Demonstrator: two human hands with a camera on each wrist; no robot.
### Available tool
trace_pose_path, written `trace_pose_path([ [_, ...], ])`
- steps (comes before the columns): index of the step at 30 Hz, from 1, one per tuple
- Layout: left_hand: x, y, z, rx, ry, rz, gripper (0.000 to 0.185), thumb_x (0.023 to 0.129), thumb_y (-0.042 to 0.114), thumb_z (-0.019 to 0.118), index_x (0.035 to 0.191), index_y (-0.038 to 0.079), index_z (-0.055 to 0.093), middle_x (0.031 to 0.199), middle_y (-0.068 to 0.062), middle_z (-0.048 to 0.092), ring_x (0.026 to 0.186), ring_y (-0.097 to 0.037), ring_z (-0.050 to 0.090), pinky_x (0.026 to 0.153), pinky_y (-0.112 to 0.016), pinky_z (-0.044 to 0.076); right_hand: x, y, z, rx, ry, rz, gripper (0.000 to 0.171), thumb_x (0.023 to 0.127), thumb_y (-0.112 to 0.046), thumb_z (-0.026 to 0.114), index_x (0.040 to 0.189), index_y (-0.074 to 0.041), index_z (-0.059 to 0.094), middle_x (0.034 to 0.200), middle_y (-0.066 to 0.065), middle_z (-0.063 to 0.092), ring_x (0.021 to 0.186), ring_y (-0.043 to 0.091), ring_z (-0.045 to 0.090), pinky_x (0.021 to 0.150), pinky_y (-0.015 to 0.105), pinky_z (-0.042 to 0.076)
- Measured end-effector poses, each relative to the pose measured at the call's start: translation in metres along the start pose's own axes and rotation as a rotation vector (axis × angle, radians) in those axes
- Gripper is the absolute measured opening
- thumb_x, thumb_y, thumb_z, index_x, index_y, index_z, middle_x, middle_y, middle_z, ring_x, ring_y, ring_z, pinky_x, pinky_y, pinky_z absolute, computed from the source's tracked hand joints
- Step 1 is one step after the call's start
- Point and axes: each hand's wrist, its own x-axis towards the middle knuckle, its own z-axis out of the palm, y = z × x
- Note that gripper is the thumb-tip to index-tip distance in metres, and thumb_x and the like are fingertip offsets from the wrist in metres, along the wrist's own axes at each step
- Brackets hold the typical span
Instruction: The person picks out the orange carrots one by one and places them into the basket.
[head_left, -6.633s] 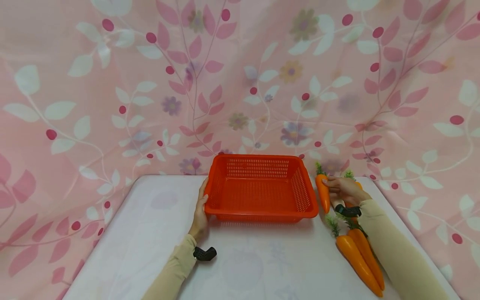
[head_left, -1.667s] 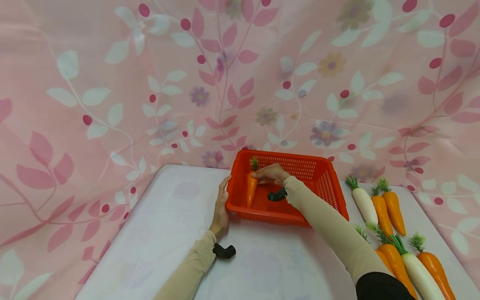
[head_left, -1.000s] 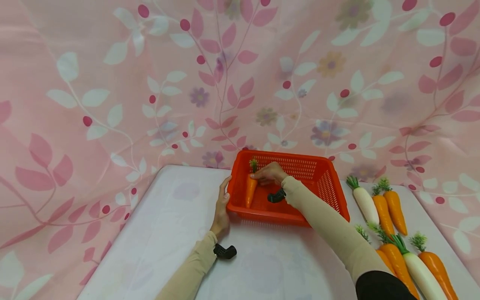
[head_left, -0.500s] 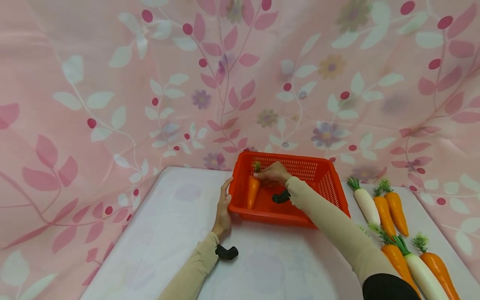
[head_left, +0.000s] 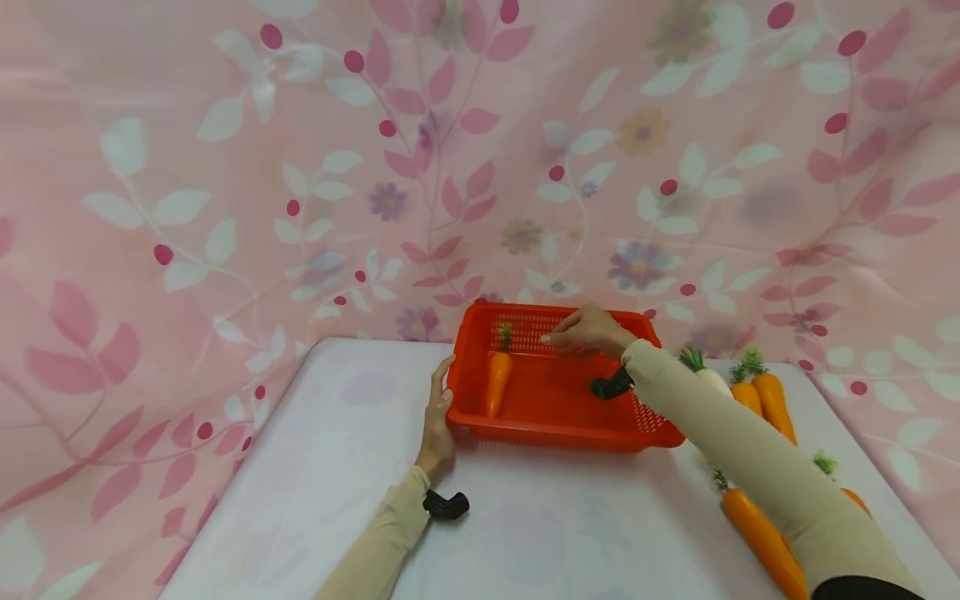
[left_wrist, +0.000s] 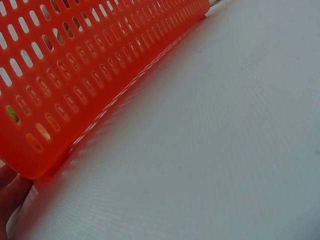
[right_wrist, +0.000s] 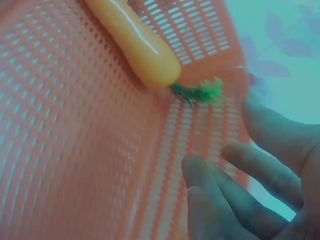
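An orange carrot with green leafy top lies in the left part of the red perforated basket. My right hand is above the basket, right of the carrot and apart from it. In the right wrist view, its thumb and fingers are spread with nothing between them, and the carrot lies beyond them. My left hand rests against the basket's left side, its fingers mostly straight along the rim. Only part of that hand shows at the left wrist view's lower-left corner, beside the basket wall.
To the right of the basket lie a white radish and two carrots with leafy tops, one being the outer carrot. Nearer, another carrot is partly under the right sleeve. A patterned pink cloth hangs behind the white table.
The carrot was brought from the right side and laid in the basket's left part. My right hand has let it go and moved up and right. The left hand stays at the basket.
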Motion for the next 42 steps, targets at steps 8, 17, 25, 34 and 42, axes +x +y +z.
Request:
trace_pose_path([
  [8,-0.002,0.001,-0.009,0.032,0.018,0.005,0.056,0.101,0.031,0.022,0.157,0.023,0.024,0.162,0.005,0.024,0.146,-0.024,0.029,0.117,-0.059,0.021,-0.048,-0.001,-0.038,-0.099,0.044,-0.005,0.041,0.087,-0.038,0.074,0.115,-0.008,0.074,0.112,0.016,0.072,0.089,0.023,0.073,0.08,0.044,0.059],
  [17,-0.006,0.006,-0.01,0.024,0.005,-0.008,0.056,0.102,0.027,0.022,0.157,0.021,0.022,0.163,0.003,0.022,0.147,-0.024,0.027,0.118,-0.058,0.018,-0.104,0.013,-0.069,-0.181,0.029,0.068,0.046,0.087,-0.042,0.073,0.117,-0.007,0.073,0.111,0.013,0.073,0.09,0.029,0.071,0.076,0.042,0.06],
  [25,-0.01,0.016,-0.006,-0.028,-0.03,-0.043,0.056,0.102,0.022,0.023,0.158,0.015,0.02,0.164,-0.003,0.02,0.147,-0.028,0.026,0.118,-0.059,0.018,-0.149,0.052,-0.072,-0.279,0.054,0.119,0.048,0.086,-0.039,0.075,0.114,-0.001,0.073,0.1,0.013,0.074,0.077,0.02,0.069,0.064,0.037,0.061],
  [34,-0.005,0.004,-0.002,-0.049,-0.02,-0.025,0.056,0.102,0.03,0.023,0.158,0.023,0.021,0.162,0.002,0.024,0.143,-0.033,0.033,0.115,-0.061,0.026,-0.191,0.089,-0.079,-0.433,0.067,0.24,0.066,0.078,-0.05,0.078,0.115,0.005,0.069,0.07,0.003,0.067,0.06,0.018,0.063,0.059,0.038,0.059],
  [42,-0.003,0.002,0.004,-0.074,-0.008,-0.033,0.056,0.102,0.03,0.023,0.158,0.026,0.021,0.163,0.004,0.02,0.146,-0.031,0.026,0.117,-0.062,0.02,-0.216,0.11,-0.08,-0.459,0.077,0.292,0.065,0.078,-0.048,0.079,0.114,0.006,0.068,0.067,0.004,0.065,0.056,0.018,0.06,0.054,0.034,0.056],
])
